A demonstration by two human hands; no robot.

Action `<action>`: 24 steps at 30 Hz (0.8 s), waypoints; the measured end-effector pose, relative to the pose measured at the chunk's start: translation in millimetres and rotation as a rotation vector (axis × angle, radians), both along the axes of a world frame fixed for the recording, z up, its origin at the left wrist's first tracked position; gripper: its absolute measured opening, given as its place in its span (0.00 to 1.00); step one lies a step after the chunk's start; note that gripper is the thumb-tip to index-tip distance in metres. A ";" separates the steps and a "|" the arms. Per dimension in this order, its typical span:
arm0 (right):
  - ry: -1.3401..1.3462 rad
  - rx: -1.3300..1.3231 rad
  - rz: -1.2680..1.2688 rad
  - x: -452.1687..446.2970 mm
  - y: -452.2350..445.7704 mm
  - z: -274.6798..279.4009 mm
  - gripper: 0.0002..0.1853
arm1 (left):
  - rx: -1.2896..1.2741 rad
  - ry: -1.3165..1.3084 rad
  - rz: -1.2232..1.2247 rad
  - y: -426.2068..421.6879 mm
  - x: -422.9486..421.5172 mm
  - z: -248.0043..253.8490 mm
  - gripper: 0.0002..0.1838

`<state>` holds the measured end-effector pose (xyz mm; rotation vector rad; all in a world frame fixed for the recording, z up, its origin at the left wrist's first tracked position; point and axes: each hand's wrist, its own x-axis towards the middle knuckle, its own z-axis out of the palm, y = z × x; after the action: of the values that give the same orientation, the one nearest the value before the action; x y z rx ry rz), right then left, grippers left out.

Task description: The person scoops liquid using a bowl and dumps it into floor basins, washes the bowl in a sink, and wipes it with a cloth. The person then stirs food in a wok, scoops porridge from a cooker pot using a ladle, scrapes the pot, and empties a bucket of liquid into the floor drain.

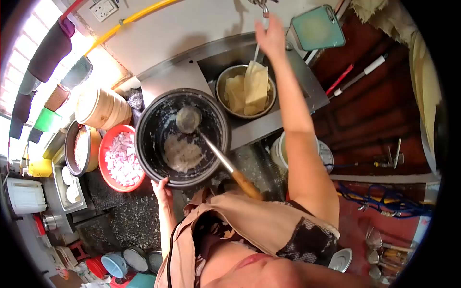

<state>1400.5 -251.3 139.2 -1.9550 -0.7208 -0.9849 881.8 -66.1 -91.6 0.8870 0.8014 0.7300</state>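
My left hand [163, 190] is closed on the near rim of a large black pot [221, 165], thumb over the edge. A long-handled ladle [218, 152] with a wooden grip leans in the pot, beside a pale, wet mass [183, 152] on its bottom. My right hand [272, 40] is raised just below the tap [265, 10], thumb and fingers apart; whether it touches the tap I cannot tell. A thin stream of water runs down from there. Below, a metal bowl [222, 101] in the sink [206, 69] holds pale yellow sheets [257, 89].
Left of the pot stand a red basin [106, 177] of chopped pinkish-white pieces [122, 158], a stacked bamboo steamer [103, 110] and another round pot [72, 149]. A green cutting board [318, 29] leans behind the sink. A white bucket [278, 151] stands under my right arm.
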 end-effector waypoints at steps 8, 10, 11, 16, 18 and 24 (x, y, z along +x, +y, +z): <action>0.379 -0.640 -0.397 150.8 27.8 32.9 0.21 | -0.074 0.414 -0.146 -12.0 3.4 45.7 0.19; 0.315 -0.681 -0.428 119.7 37.4 37.4 0.22 | -0.315 0.456 -0.233 -10.5 10.6 54.2 0.13; 0.328 -0.621 -0.408 93.8 43.0 45.2 0.23 | -0.467 0.407 -0.300 -7.3 9.7 53.0 0.11; 0.230 -0.629 -0.288 111.3 34.8 30.2 0.31 | -0.576 0.118 -0.169 -6.3 7.0 8.1 0.05; 0.062 -0.391 -0.236 55.3 42.7 11.8 0.33 | -0.559 0.119 -0.148 -9.9 10.5 6.2 0.04; 0.883 -0.689 0.950 -159.9 81.8 -16.4 0.24 | -0.558 0.018 0.010 -26.4 -16.1 43.2 0.04</action>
<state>1240.5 -169.5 122.8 -1.9150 -1.3182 0.7498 865.6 -92.4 -48.4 0.3864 0.9626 0.4684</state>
